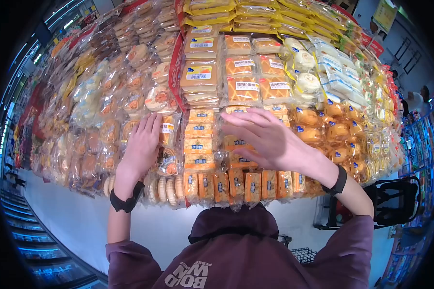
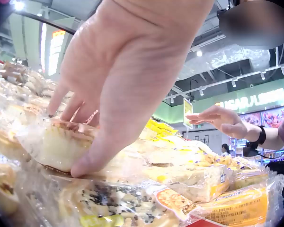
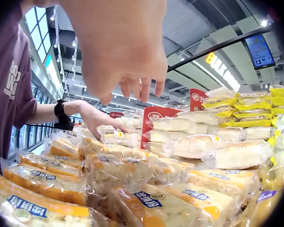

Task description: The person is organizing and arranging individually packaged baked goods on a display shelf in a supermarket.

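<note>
In the left wrist view my left hand (image 2: 128, 71) grips a clear-wrapped pale bun (image 2: 66, 146), thumb on its near side and fingers over the far side. From the head view this left hand (image 1: 142, 147) lies over the front left of the bread display, beside a package with a white and yellow label (image 1: 167, 128). A seeded pastry (image 2: 109, 201) in clear wrap lies just below the thumb. My right hand (image 1: 270, 137) hovers with fingers extended over the orange-wrapped cakes (image 1: 198, 144), holding nothing. The right wrist view shows that hand (image 3: 120, 52) above the packages.
Stacked waffle-patterned cakes (image 1: 243, 89), yellow packs (image 1: 255, 21) and round golden buns (image 1: 337, 130) fill the display farther back and right. A red divider (image 1: 176, 72) runs between stacks. Upright orange packs (image 1: 253, 187) line the front edge. A black cart (image 1: 395, 202) stands at right.
</note>
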The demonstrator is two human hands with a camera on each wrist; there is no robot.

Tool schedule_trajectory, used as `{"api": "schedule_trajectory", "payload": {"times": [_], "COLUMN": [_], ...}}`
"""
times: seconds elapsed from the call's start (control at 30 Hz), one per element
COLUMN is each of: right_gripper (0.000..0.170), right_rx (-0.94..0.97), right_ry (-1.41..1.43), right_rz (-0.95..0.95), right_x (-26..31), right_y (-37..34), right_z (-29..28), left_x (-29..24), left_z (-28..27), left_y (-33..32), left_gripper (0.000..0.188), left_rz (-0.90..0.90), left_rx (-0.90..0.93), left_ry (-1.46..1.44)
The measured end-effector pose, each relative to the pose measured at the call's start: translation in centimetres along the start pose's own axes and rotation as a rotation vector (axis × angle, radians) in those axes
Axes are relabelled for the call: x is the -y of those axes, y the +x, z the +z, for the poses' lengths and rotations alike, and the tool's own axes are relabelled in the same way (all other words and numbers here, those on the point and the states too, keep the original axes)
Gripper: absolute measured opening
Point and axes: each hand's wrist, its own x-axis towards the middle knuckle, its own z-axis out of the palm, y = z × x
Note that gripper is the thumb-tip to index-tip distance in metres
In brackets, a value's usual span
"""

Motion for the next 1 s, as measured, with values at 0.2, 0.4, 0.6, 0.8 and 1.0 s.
{"api": "schedule_trajectory", "payload": {"times": [0.2, 0.4, 0.6, 0.8, 1.0], "right_gripper": [0.054, 0.067, 0.067, 0.053, 0.045], "right_rx": [-0.039, -0.044, -0.029, -0.119, -0.341], "right_ry": [0.025, 0.796, 1.333, 1.296, 1.106], "right_rz": [0.042, 0.507, 0.810, 1.005, 0.651], "right_x": [-0.3, 2.2, 4.3, 4.3, 5.5], "right_y": [-0.3, 0.7, 1.1, 0.4, -1.3], "right_z": [0.1, 1.0, 1.3, -0.7, 1.0], "left_x": [0.1, -5.5, -9.7, -12.9, -12.9], "left_z": [-3.2, -7.1, -6.2, -4.7, -5.8], "left_y": [0.8, -1.1, -1.1, -1.5, -1.5], "left_gripper": [0.084, 0.075, 0.086, 0.092, 0.056], "left_rz": [-0.035, 0.000, 0.170, -0.208, -0.239], "left_rx": [-0.137, -0.305, -0.317, -0.513, -0.042], "left_ry": [0.092, -0.472, -0.779, -1.528, -1.605]}}
